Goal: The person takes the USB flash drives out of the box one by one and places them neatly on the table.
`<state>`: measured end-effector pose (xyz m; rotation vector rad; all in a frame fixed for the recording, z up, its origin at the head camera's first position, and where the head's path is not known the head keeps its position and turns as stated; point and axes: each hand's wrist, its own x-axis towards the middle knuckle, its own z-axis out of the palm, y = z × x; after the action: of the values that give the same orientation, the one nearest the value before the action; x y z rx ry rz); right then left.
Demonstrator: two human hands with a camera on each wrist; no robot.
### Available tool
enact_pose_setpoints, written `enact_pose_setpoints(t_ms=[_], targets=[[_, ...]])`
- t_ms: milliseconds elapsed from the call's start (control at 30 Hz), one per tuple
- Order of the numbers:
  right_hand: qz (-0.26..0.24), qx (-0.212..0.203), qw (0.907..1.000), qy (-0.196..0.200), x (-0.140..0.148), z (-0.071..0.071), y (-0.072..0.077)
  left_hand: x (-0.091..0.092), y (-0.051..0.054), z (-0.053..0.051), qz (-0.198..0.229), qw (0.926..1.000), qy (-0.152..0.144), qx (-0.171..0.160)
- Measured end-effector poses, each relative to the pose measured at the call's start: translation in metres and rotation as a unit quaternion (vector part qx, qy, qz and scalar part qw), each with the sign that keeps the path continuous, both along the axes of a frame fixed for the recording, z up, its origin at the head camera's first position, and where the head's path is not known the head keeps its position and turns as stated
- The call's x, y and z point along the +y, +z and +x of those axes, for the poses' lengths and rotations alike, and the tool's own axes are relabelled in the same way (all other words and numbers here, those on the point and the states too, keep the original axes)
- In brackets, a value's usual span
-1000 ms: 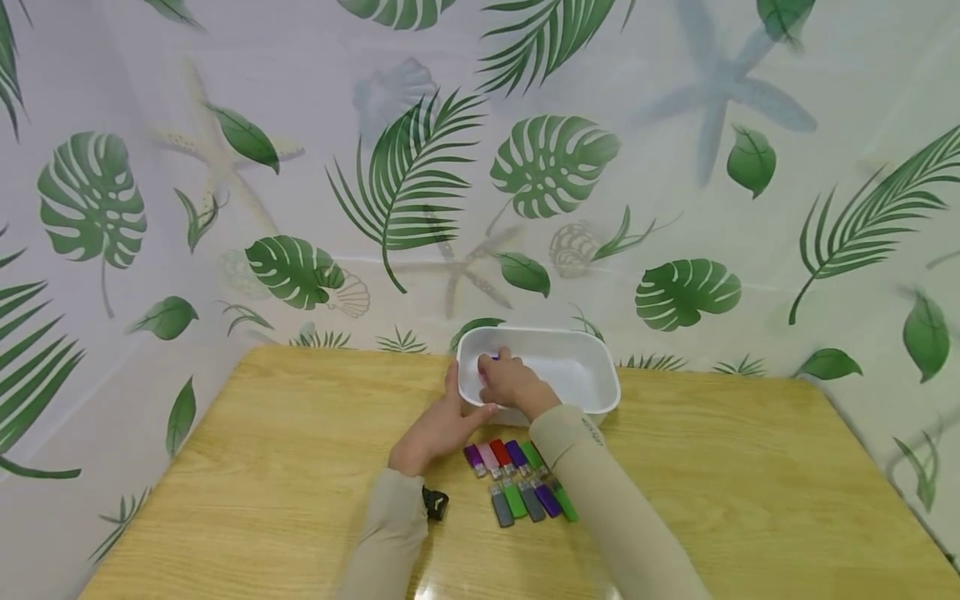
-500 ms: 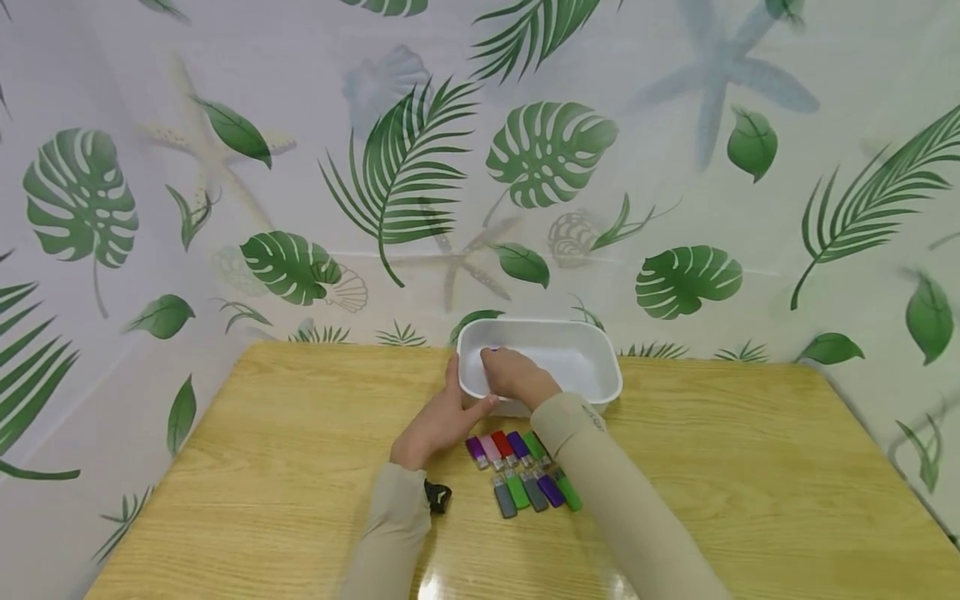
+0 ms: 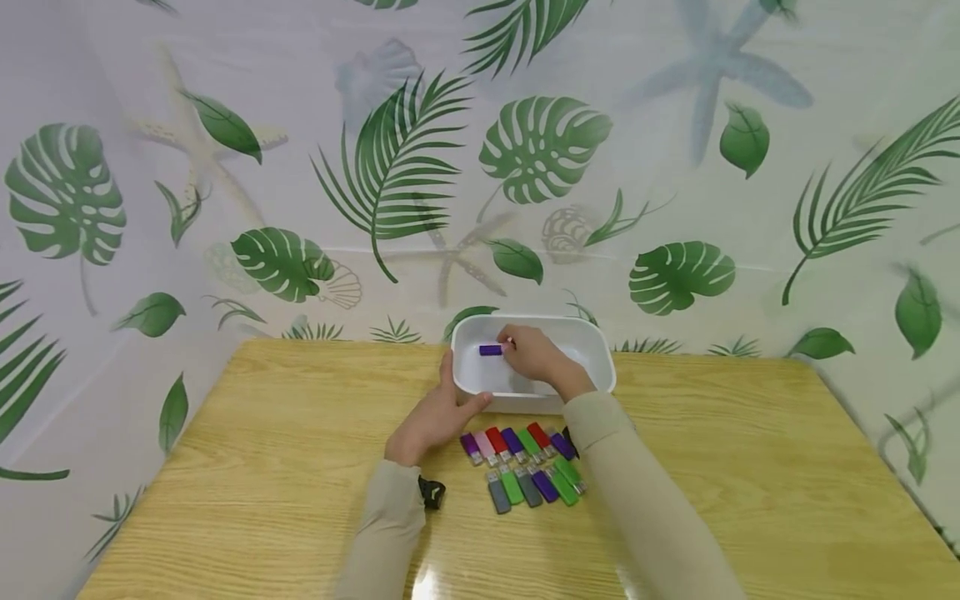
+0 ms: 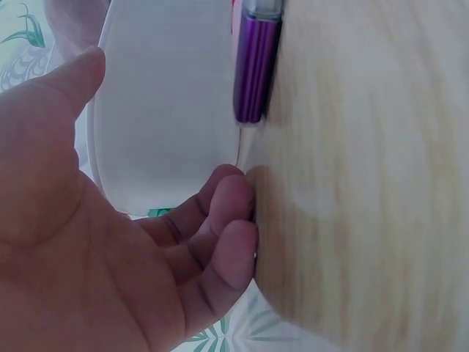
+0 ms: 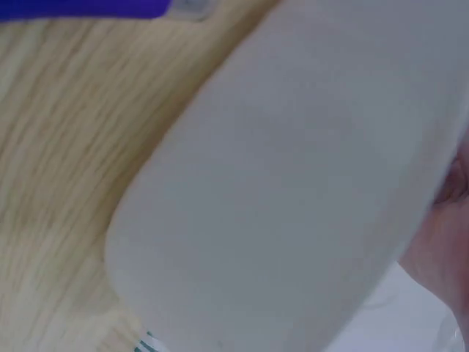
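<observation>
A white plastic box (image 3: 577, 342) stands near the table's back edge. My left hand (image 3: 431, 421) holds its front left corner; the left wrist view shows the thumb (image 4: 91, 70) by the rim and the other fingers bent low at the end wall. Inside the box, my right hand (image 3: 538, 357) has its fingers curled, with a small pink USB stick, mostly hidden, at the fingertips. Just left of them a purple USB stick (image 3: 491, 350) lies on the box floor. In the right wrist view the box wall hides most of the hand.
In front of the box, two rows of USB sticks lie on the wooden table (image 3: 300, 467), among them a red one (image 3: 497, 439), a grey one (image 3: 498, 493) and a green one (image 3: 512, 485). A leaf-patterned sheet (image 3: 420, 208) hangs behind the table.
My right hand has shifted right inside the box, so the purple stick shows fully. With the forearm moved right, more sticks on the table are visible. My left hand keeps its hold.
</observation>
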<state>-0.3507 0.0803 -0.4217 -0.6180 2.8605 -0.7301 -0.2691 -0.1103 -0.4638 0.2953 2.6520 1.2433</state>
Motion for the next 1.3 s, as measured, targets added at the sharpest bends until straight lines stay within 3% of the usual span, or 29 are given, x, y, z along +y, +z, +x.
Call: enact_pose_setpoints(t_ms=[167,300,433,533,700,833,933,1133,1300], targets=[[-0.065,0.023,0.9976,-0.003,0.009,0.017,0.013,-0.001,0.003,0.0,0.0,1.0,0.002,-0.004],[-0.111,0.048,0.9926,-0.004,0.015,0.042,0.021,-0.002,0.004,0.0,-0.001,1.0,0.002,0.001],[-0.134,0.078,0.9879,-0.005,0.027,0.073,0.019,-0.003,0.004,-0.002,0.0,1.0,0.002,0.009],[-0.134,0.076,0.988,-0.012,0.033,0.092,0.014,-0.005,0.003,-0.003,-0.001,1.0,0.005,0.008],[-0.101,0.053,0.9933,-0.018,0.044,0.109,0.009,-0.009,0.005,-0.005,-0.003,1.0,0.009,0.001],[-0.051,0.014,0.9984,0.019,0.056,0.119,0.011,-0.01,0.008,-0.003,0.003,0.9998,0.02,0.005],[-0.019,-0.021,0.9984,0.049,0.067,0.128,0.012,-0.008,0.007,-0.001,0.009,0.9999,0.012,0.005],[-0.012,-0.061,0.9955,0.071,0.085,0.137,0.007,-0.001,0.001,0.0,0.001,1.0,-0.003,0.002],[0.004,-0.111,0.993,0.04,0.095,0.139,0.002,0.001,0.0,0.001,-0.003,1.0,0.004,0.0]])
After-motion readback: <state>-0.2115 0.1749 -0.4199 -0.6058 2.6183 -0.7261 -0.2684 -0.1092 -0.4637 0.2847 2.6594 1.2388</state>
